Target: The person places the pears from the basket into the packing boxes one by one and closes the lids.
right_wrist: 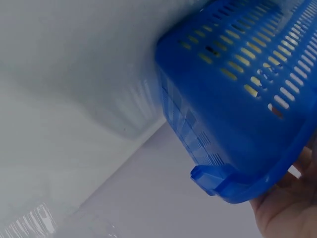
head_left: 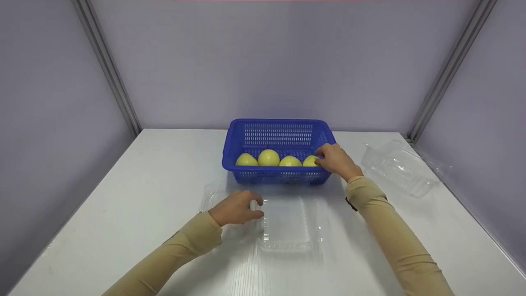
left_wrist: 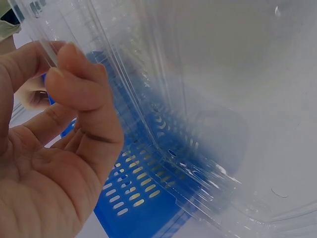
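A blue plastic basket (head_left: 269, 169) holds several round yellow fruits (head_left: 268, 158), one with a short dark stem. My right hand (head_left: 337, 161) reaches over the basket's right rim, thumb and fingertips at the rightmost yellow fruit (head_left: 309, 161); I cannot tell whether it grips it. In the right wrist view its fingers are mostly hidden behind the basket wall (right_wrist: 223, 114). A clear plastic clamshell container (head_left: 287, 222) lies opened in front of the basket. At its middle, my left hand (head_left: 236, 207) has curled fingers and thumb round the plastic edge, seen closely in the left wrist view (left_wrist: 64, 124).
More clear plastic packaging (head_left: 400, 166) lies on the white table (head_left: 135, 197) at the right, near the side panel. Pale panels with metal corner posts (head_left: 111, 70) enclose the table at the back and both sides.
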{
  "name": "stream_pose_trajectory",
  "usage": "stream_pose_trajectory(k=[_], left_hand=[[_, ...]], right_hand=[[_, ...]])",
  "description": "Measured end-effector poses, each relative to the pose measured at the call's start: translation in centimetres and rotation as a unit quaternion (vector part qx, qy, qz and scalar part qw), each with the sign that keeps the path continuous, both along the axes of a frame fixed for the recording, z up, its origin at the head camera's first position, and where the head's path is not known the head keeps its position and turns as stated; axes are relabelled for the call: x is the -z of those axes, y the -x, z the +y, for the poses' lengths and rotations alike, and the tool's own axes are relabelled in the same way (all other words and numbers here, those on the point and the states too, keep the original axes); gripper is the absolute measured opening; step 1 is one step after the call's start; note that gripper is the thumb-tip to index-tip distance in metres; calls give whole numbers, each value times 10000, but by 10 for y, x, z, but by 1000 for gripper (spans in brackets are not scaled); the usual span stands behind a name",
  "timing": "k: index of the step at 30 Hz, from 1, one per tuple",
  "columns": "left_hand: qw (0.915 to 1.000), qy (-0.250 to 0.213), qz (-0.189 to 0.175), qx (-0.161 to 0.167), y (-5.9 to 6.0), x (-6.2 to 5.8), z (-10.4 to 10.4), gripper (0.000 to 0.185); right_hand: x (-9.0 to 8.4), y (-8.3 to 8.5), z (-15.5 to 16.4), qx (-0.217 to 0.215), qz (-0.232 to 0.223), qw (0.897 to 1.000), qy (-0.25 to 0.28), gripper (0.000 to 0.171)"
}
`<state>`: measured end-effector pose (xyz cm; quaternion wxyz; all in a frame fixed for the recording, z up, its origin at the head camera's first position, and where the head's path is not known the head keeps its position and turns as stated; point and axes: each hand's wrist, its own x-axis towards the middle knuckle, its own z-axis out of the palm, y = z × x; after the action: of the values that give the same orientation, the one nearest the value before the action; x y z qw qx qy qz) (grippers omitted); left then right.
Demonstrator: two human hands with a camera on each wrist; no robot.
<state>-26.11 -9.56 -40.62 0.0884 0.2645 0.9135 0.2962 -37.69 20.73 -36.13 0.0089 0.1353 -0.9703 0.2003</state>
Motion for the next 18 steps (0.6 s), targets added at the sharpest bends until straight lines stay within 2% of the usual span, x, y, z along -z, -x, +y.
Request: stream_pose_trajectory(k=[9, 18], left_hand=[[10000, 45, -81, -19, 2, 1, 1, 33], [9997, 100, -208, -84, 2, -2, 4, 33]], right_hand=[[-9, 15, -10, -74, -963, 9932, -646, 43], [-8, 23, -17, 35, -1366, 9848, -1074, 46]])
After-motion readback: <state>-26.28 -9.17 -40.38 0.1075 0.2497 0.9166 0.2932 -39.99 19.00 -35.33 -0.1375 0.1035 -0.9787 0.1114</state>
